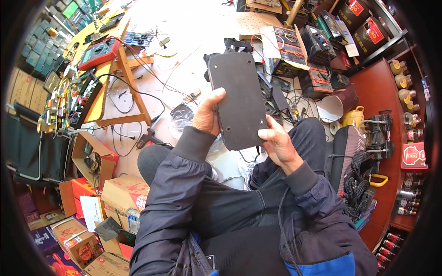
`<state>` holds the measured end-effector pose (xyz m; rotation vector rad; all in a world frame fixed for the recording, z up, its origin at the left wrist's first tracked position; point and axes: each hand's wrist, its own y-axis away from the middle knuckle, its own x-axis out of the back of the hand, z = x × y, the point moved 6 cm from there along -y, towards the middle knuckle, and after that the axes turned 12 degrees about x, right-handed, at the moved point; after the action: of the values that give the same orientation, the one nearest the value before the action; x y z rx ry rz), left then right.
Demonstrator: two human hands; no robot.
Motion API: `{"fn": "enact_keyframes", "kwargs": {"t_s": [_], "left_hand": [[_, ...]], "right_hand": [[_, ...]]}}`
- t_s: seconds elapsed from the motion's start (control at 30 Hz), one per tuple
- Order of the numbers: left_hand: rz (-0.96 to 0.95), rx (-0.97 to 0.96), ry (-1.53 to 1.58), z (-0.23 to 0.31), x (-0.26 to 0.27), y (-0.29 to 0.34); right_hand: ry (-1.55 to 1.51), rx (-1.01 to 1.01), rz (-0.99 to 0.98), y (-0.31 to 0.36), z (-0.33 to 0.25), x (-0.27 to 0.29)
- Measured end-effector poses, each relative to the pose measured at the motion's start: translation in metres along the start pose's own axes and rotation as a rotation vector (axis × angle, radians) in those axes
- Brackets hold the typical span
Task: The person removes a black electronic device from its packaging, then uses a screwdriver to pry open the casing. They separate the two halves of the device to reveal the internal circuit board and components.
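Note:
A flat black rectangular case (pixel 238 99) with rounded corners is held up in front of my lap, tilted slightly. Small screws or feet show near its corners. My left hand (pixel 208 113) grips its left edge, with the thumb on the face and the fingers hidden behind. At the lower right corner, my right hand (pixel 281 146) holds it too, the thumb resting on the face. Some black material (pixel 237 45) juts out past the case's top edge; whether it belongs to the case I cannot tell.
On the left, a yellow workbench (pixel 94 108) bears a red multimeter (pixel 98 54) and circuit boards. Opened cardboard boxes (pixel 120 195) stand at lower left. Batteries (pixel 287 48) and tangled cables lie at far right. A red-brown cabinet (pixel 375 99) with bottles runs along the right.

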<state>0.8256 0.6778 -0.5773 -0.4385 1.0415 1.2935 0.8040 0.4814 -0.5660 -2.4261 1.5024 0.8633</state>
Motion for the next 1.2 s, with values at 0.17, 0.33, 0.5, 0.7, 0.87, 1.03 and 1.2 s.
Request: {"fn": "enact_keyframes", "kwargs": {"t_s": [0.17,0.33,0.5,0.7,0.87,1.03,1.2], "left_hand": [[0.0,0.004,-0.085,-0.01,-0.003,0.016],[0.052,-0.099,-0.123,-0.015,-0.005,0.031],[0.036,-0.001,0.072,-0.023,0.007,0.039],[-0.116,0.045,0.211,-0.027,0.01,0.044],[-0.02,0.027,0.249,-0.022,0.014,0.045],[0.075,-0.082,0.127,-0.011,0.013,0.042],[0.298,-0.215,-0.073,0.002,0.02,0.043]], "right_hand": [[0.174,-0.022,-0.159,-0.002,0.0,-0.001],[0.208,-0.017,-0.161,-0.006,0.012,-0.003],[-0.012,-0.105,-0.185,-0.006,0.024,0.0],[-0.163,-0.202,-0.174,-0.008,0.042,-0.006],[-0.076,-0.226,-0.162,-0.014,0.047,-0.018],[0.09,-0.147,-0.195,-0.026,0.041,-0.031],[0.403,0.03,-0.197,-0.034,0.027,-0.04]]}}
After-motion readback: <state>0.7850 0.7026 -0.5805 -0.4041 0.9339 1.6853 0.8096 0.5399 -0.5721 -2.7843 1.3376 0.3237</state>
